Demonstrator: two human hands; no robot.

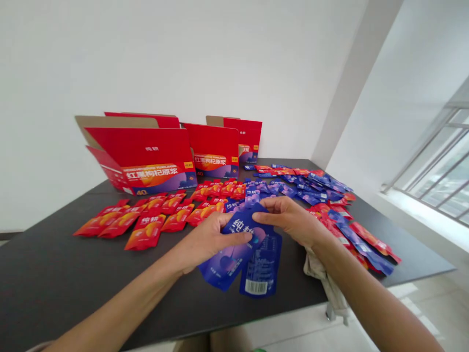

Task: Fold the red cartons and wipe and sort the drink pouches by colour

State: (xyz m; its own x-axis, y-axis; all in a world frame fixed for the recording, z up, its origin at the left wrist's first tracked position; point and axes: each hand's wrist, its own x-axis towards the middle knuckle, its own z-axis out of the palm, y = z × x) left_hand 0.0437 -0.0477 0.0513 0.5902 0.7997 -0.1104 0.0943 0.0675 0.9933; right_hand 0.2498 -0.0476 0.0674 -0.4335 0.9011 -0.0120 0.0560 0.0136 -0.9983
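Pinching two blue pouches (227,264) (261,264), apparently: two hands (210,239) (287,220).

Smooth plastic film with a soft sheen forms flat blue pouches (227,260) and flat red-and-orange pouches (145,233); printed cardboard, matt brown inside, makes up rectangular red boxes (146,146). The dark grey tabletop (44,274) looks smooth and matt, the crumpled beige cloth (316,270) dull.

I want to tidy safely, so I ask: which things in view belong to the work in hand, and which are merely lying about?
Seemingly in the work:
blue printed pouches, held in left hand and right hand
glossy red plastic pouches
mixed pile of red and blue pouches
open red cardboard boxes

Probably just lying about:
crumpled beige cloth near the black table
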